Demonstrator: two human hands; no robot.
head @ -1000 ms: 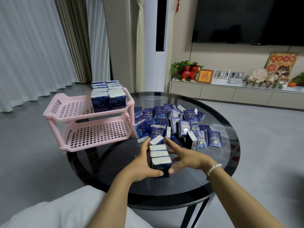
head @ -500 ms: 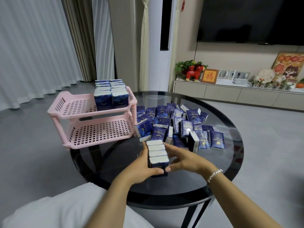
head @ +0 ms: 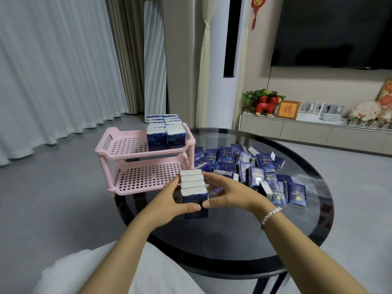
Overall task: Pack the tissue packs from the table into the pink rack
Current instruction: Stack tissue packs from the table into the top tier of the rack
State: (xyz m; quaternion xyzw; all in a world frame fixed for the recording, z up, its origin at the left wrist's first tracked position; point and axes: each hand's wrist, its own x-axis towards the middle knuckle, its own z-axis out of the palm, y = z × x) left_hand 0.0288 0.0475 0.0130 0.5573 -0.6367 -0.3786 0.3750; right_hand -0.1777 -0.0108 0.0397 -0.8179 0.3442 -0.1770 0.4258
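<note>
Lifted since before, the soft, light tissue packs (head: 194, 195) sit squeezed between my left hand (head: 167, 203) and right hand (head: 230, 196), fingers (head: 214, 203) gripping both ends.

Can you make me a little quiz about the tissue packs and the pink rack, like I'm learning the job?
1. True or false: the bottom shelf of the pink rack already holds tissue packs.
2. How many packs are in the row of packs held between the left hand and the right hand?
   A. one  B. four  C. ten
3. Fill in: the loose packs lie on a round, dark ____ table.

Key: 1 false, the stacked packs stand on the top shelf only. 2 B. 3 glass.
</note>
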